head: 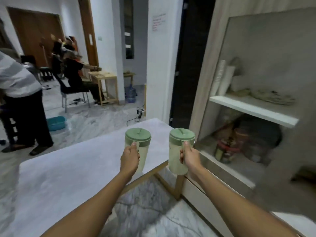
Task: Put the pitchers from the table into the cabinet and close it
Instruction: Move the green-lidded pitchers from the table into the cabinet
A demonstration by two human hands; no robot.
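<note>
I hold two pale green pitchers with darker green lids, one in each hand. My left hand (129, 158) grips the handle of the left pitcher (138, 142), which hangs above the right end of the grey table (68, 171). My right hand (189, 157) grips the handle of the right pitcher (177, 149), which is past the table's edge, close to the cabinet (256, 108). The cabinet stands open on the right, with a white shelf (253, 108) across its middle.
The cabinet's upper shelf holds white rolls and plates; jars and containers fill the bottom. People stand and sit at the back left near a small wooden table (106, 77). A blue basin (56, 123), a water bottle (130, 93) and cables lie on the marble floor.
</note>
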